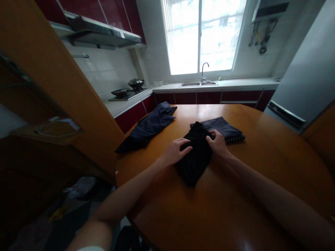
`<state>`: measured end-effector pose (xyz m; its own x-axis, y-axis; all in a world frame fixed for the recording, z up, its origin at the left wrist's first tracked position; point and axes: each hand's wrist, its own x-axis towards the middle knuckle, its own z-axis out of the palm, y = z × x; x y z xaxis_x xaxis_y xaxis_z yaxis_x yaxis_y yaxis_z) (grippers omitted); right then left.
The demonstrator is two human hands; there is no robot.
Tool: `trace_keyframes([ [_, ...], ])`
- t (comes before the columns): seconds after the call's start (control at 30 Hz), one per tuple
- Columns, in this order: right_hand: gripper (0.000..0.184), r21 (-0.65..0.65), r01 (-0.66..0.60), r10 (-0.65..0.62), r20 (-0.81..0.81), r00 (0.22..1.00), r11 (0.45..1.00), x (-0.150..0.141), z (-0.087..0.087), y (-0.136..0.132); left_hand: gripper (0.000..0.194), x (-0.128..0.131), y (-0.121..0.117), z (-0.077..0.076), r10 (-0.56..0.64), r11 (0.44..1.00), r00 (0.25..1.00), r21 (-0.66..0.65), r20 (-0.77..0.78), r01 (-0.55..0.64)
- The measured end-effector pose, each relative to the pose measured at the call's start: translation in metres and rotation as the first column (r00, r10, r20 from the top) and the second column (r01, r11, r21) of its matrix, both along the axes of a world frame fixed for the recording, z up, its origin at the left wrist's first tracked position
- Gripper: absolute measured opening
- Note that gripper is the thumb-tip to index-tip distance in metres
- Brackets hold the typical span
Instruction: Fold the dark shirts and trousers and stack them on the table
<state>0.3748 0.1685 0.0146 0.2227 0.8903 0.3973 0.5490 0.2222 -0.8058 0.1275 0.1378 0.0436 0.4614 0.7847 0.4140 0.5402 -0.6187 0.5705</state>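
A black folded garment [196, 157] lies on the wooden table in front of me, narrowing to a point toward my side. My left hand [178, 150] rests on its left edge, with thumb and fingers apart on the cloth. At its upper right edge, my right hand [216, 142] pinches the fabric between thumb and fingers. Just behind my right hand sits a folded stack of dark blue-grey cloth [222, 126], with a black-and-white patterned piece [235, 139] under it. Farther left, a loose navy and black garment [154, 122] is spread near the table's edge.
The round wooden table [261, 181] fills the middle. Beyond it are a counter with a sink [191, 84] and faucet [202, 71], and a stove with a lidded wok [136, 83] and a pan [119, 92]. A fridge [300, 69] stands right; a wooden partition [78, 94] stands left.
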Motion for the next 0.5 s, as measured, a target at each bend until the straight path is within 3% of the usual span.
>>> trace_keyframes([
  [0.07, 0.035, 0.038, -0.157, 0.162, -0.193, 0.968, 0.987, -0.016, 0.005, -0.01, 0.072, 0.013, -0.02, -0.004, -0.06, 0.998, 0.997, -0.015, -0.039, 0.06],
  [0.13, 0.04, 0.076, -0.359, 0.363, -0.338, 0.868, 0.93, -0.031, 0.009, -0.021, 0.086, 0.023, -0.03, -0.014, -0.057, 0.998, 0.997, -0.016, -0.054, 0.057],
  [0.17, 0.04, 0.102, -0.451, 0.455, -0.368, 0.811, 0.887, -0.036, 0.009, -0.026, 0.08, 0.026, -0.03, -0.019, -0.024, 1.0, 0.998, -0.016, -0.064, 0.023],
  [0.23, 0.038, 0.149, -0.577, 0.59, -0.333, 0.735, 0.803, -0.041, 0.007, -0.032, 0.05, 0.029, -0.024, -0.028, 0.095, 0.995, 0.991, -0.026, -0.093, -0.098],
  [0.3, 0.038, 0.177, -0.626, 0.65, -0.209, 0.73, 0.76, -0.041, 0.003, -0.033, 0.031, 0.028, -0.011, -0.032, 0.183, 0.978, 0.979, -0.082, -0.089, -0.19],
  [0.4, 0.038, 0.199, -0.545, 0.557, -0.005, 0.831, 0.815, -0.038, -0.003, -0.032, 0.038, 0.022, 0.006, -0.03, 0.173, 0.96, 0.981, -0.236, 0.084, -0.149],
  [0.5, 0.034, 0.233, -0.271, 0.259, 0.083, 0.962, 0.934, -0.039, -0.003, -0.036, 0.043, 0.016, 0.012, -0.026, 0.149, 0.931, 0.923, -0.365, 0.354, -0.01],
])
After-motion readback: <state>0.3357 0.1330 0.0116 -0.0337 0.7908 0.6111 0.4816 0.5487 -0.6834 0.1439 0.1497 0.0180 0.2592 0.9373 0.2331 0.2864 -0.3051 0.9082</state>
